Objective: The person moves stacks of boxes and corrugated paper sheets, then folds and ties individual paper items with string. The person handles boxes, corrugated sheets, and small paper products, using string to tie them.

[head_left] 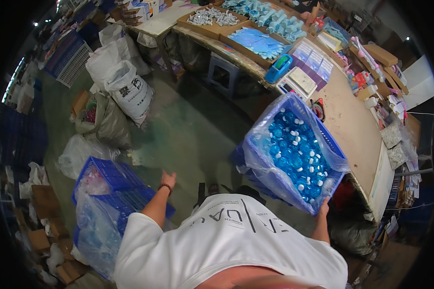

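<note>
A blue plastic crate [255, 178], lined with clear plastic film, stands tilted at the right, beside the table. Inside it lie many small clear-blue bottles [289, 139] with white caps. My right hand [324, 207] grips the crate's near corner; part of the fingers is hidden behind the rim. My left hand [169, 178], with a beaded bracelet on its wrist, hangs free over the floor with the fingers apart. Closest to it on the left are other blue crates [125, 180], partly covered with clear plastic bags.
On the long table [354, 130] at the right are a blue tape dispenser [278, 68], a scale [299, 81] and cardboard trays [224, 36] of small parts. A plastic stool [223, 72] stands under it. Full white sacks [130, 94] and a grey sack [103, 123] stand far left.
</note>
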`<action>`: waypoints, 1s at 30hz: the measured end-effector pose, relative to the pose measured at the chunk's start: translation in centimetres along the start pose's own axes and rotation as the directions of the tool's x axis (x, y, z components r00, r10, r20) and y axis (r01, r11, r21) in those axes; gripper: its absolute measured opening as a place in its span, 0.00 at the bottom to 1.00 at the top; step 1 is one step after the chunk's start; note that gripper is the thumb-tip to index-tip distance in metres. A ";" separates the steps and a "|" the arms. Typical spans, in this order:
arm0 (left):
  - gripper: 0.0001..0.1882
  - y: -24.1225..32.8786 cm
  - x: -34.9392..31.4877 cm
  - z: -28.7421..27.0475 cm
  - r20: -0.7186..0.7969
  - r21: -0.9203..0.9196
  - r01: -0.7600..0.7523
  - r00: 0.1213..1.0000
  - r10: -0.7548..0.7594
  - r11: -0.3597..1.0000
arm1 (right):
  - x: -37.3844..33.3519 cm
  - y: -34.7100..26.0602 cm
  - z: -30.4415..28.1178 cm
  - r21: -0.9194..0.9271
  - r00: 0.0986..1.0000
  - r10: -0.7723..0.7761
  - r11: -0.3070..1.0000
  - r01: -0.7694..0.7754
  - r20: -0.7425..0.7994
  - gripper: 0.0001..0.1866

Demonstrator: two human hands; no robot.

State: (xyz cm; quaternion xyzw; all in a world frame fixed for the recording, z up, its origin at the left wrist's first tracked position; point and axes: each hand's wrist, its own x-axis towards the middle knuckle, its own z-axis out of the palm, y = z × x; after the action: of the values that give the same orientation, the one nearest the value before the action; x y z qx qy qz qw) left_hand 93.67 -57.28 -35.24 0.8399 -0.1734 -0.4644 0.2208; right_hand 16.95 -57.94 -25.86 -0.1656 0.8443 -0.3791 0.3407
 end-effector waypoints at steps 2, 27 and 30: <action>0.42 0.5 1.9 -0.6 -0.011 0.098 -0.054 0.998 0.055 0.994 | -0.3 -0.4 0.1 -0.147 0.990 0.026 0.988 -0.046 -0.139 0.42; 0.09 32.5 23.3 1.0 0.355 0.225 -0.445 0.866 0.353 0.867 | 3.1 -10.4 9.6 -0.579 0.768 -0.196 0.772 -0.263 -0.609 0.26; 0.12 37.8 25.0 3.7 0.447 0.307 -0.622 0.762 0.468 0.720 | 3.5 -17.3 19.8 -0.497 0.812 -0.367 0.861 0.111 -0.453 0.19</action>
State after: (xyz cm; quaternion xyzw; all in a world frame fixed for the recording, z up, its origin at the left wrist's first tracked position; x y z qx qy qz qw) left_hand 99.98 -102.29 -34.43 0.6837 -0.5514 -0.4624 0.1216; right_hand 28.69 -81.62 -23.97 -0.2354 0.9402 -0.2460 -0.0068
